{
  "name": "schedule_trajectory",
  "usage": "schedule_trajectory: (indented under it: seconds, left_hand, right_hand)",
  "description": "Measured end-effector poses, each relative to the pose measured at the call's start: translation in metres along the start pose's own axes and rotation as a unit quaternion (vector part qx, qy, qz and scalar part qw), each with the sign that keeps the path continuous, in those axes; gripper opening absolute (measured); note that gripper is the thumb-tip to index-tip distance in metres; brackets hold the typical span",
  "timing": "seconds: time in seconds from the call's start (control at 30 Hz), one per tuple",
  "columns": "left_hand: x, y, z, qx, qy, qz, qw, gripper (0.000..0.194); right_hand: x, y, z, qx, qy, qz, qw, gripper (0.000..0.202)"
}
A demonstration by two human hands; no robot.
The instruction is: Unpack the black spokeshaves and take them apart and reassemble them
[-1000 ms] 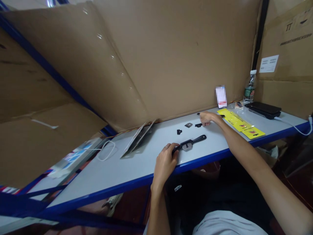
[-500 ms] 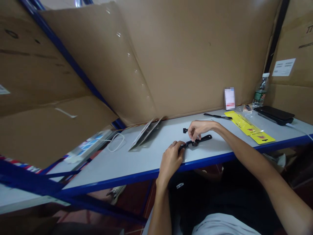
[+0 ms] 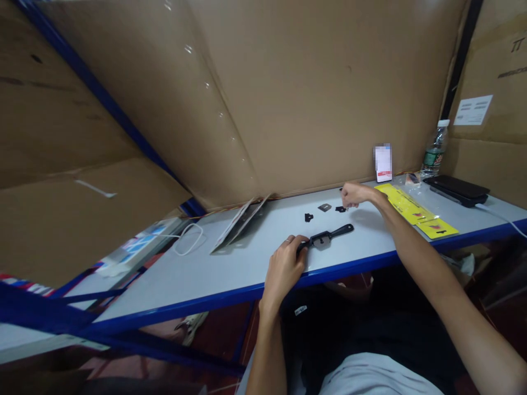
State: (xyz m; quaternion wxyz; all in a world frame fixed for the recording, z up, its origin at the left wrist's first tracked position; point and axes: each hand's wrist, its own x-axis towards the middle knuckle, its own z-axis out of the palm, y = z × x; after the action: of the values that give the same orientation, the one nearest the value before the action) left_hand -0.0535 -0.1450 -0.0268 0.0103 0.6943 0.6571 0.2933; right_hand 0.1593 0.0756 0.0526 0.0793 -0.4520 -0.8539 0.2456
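Note:
My left hand [image 3: 286, 260] is wrapped round the left handle of a black spokeshave [image 3: 341, 231], holding it on the tabletop near the front edge. A greyish metal plate shows at the spokeshave's middle, and its right handle lies free. Further back, my right hand [image 3: 354, 195] is bent down with its fingers drawn together; whatever they hold, if anything, is hidden. Just by those fingertips lies a small black part [image 3: 340, 209]. To its left are a grey metal blade [image 3: 325, 207] with a slot and another small black part [image 3: 308, 217].
Flat grey packages [image 3: 239, 225] lean at the left beside a white cable [image 3: 191, 241]. To the right are a yellow card package [image 3: 411, 211], a phone [image 3: 383, 163], a water bottle [image 3: 435, 151] and a black device [image 3: 456, 189]. Cardboard [image 3: 296, 99] walls the back.
My right hand has left the spokeshave's middle and moved back and right to the small parts, uncovering the plate and loose pieces. My left hand keeps its hold. The view has shifted slightly.

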Motion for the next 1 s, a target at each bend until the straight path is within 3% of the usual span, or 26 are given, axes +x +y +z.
schedule_trajectory:
  seconds: [0.1, 0.2, 0.33, 0.43, 0.6, 0.7, 0.83, 0.9, 1.0]
  left_hand:
    - [0.0, 0.001, 0.0, 0.001, 0.002, 0.0, 1.0, 0.026]
    - [0.0, 0.001, 0.0, 0.001, 0.003, 0.002, 1.0, 0.027]
    - [0.0, -0.001, 0.001, 0.004, 0.0, 0.004, 1.0, 0.027]
    - [0.001, -0.003, 0.001, 0.009, -0.003, 0.004, 1.0, 0.026]
    - [0.001, -0.004, 0.002, 0.014, -0.002, 0.007, 1.0, 0.026]
    - [0.001, -0.004, 0.003, 0.018, -0.002, 0.009, 1.0, 0.025]
    - [0.001, -0.005, 0.003, 0.016, 0.0, 0.01, 1.0, 0.025]
    - [0.001, -0.004, 0.003, 0.016, 0.001, 0.009, 1.0, 0.024]
    - [0.001, -0.004, 0.002, 0.013, 0.0, 0.009, 1.0, 0.024]
  right_hand:
    - [0.005, 0.019, -0.001, -0.106, 0.029, 0.087, 0.99, 0.005]
    - [0.011, 0.021, 0.007, -0.15, 0.087, 0.076, 0.982, 0.014]
    - [0.023, 0.012, 0.022, -0.123, 0.03, 0.001, 0.992, 0.028]
    - [0.029, 0.006, 0.029, -0.107, 0.014, -0.02, 0.994, 0.024]
    - [0.023, -0.005, 0.03, 0.082, 0.006, -0.091, 0.992, 0.009]
    - [0.01, -0.021, 0.031, 0.166, -0.065, -0.149, 0.973, 0.012]
    - [-0.002, -0.042, 0.04, 0.155, -0.164, -0.183, 0.957, 0.008]
    - [-0.002, -0.046, 0.042, 0.143, -0.164, -0.184, 0.958, 0.008]
    - [0.005, -0.036, 0.034, 0.133, -0.089, -0.165, 0.973, 0.01]
